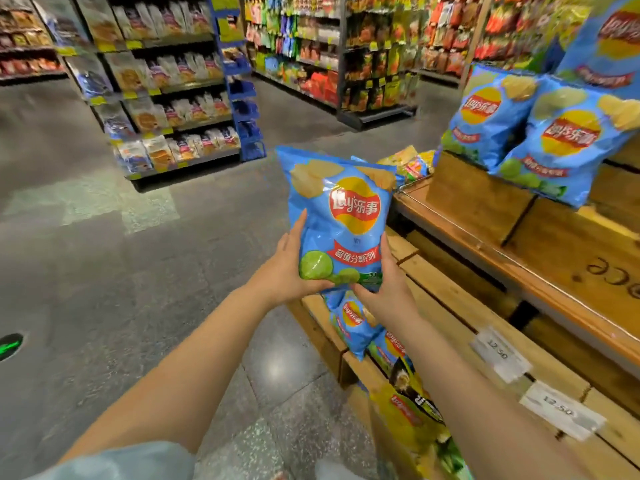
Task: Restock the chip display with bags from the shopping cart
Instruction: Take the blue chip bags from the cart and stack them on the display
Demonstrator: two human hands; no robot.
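Presently, both hands hold one blue chip bag [341, 216] upright in mid-air beside the wooden display [491, 289]. Left hand [287, 268] grips its lower left edge, fingers curled along the side; right hand [386, 289] grips the lower right corner. More blue bags [351, 327] lie on the lowest tier just below (one yellow bag [412, 410] nearer the camera). Two blue bags [540, 133] stand tilted on the upper tier.

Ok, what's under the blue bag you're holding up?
Below the held blue Lay's bag lie two more blue Lay's bags on the wooden display's low tier. The hands cover their tops.
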